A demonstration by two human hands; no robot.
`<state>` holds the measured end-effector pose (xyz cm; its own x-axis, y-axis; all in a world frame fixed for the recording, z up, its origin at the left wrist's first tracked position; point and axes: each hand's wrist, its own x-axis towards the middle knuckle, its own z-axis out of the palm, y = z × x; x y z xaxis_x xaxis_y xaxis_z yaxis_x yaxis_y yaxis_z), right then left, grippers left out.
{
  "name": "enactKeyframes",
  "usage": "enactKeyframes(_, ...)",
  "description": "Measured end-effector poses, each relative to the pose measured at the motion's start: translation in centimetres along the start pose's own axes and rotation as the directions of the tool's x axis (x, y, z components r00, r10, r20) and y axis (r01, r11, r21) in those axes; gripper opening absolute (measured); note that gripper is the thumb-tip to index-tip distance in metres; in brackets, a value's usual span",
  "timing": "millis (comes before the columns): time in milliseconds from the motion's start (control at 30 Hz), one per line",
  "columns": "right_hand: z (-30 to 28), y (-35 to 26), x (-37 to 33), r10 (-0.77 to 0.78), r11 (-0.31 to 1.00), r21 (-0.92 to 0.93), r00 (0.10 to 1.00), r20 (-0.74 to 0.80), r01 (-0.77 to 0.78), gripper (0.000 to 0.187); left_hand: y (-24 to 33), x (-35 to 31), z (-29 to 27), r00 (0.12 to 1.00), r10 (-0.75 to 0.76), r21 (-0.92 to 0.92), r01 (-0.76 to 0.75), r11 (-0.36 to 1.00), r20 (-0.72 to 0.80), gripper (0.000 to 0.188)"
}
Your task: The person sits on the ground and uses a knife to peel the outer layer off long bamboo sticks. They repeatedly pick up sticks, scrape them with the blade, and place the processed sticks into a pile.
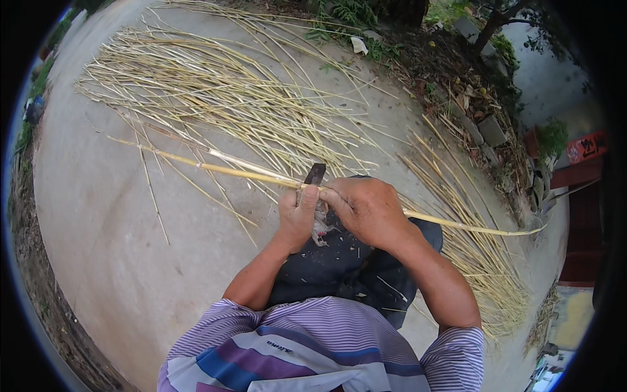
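Concrete ground (117, 248) all around below the held stalk (241, 172). Big heap of pale yellow stalks (215, 85) on it, beyond the held stalk, mostly lying lengthwise, ends fanned. Smaller stalk bundle (486, 274) to the right, passing under the held stalk's right end. Person's striped purple-and-white shirt (326, 333) and dark trousers (320, 274) on the near side of the held stalk; pale chips on the trousers. The held stalk itself: long, thin, yellow, roughly crosswise in front of the person, both ends sticking out well past the hands. A paler strip runs just above its left part and meets it near the hands; can't tell if split off it.

Right hand (372, 209): clenched on the held stalk, fingers folded, thumb pointing at the left hand. Left hand (295, 219): fingers curled, thumb up, pinching the held stalk; can't tell if it also grips the tool. Hands almost touching. Dark flat blade (315, 174) stands up against the held stalk, between the hands. Pale crumpled scrap (319, 225) hangs below the stalk there.
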<state>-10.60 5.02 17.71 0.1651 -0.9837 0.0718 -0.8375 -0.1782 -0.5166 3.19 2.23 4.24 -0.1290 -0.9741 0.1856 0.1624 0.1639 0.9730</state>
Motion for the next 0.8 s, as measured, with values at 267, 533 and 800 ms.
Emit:
enactKeyframes(267, -1.3, 1.3, -0.7, 0.078, 0.987, -0.142, 0.997, 0.009, -0.075, 0.024, -1.0, 1.9, -1.6, 0.996, -0.007, -0.121, -0.003, 0.993, -0.083, 0.047)
enactKeyframes(533, -1.4, 1.7, -0.9, 0.056, 0.997, -0.054, 0.998, -0.016, -0.057, 0.021, -0.2, 1.9, -1.5, 0.995, -0.102, -0.13, 0.1, 0.986, -0.013, 0.048)
enactKeyframes(800, -1.2, 2.0, -0.9, 0.061, 0.998, -0.013, 0.997, 0.036, -0.061, 0.022, -0.3, 1.2, -0.3, 0.989, -0.124, -0.147, 0.135, 0.98, 0.082, 0.05)
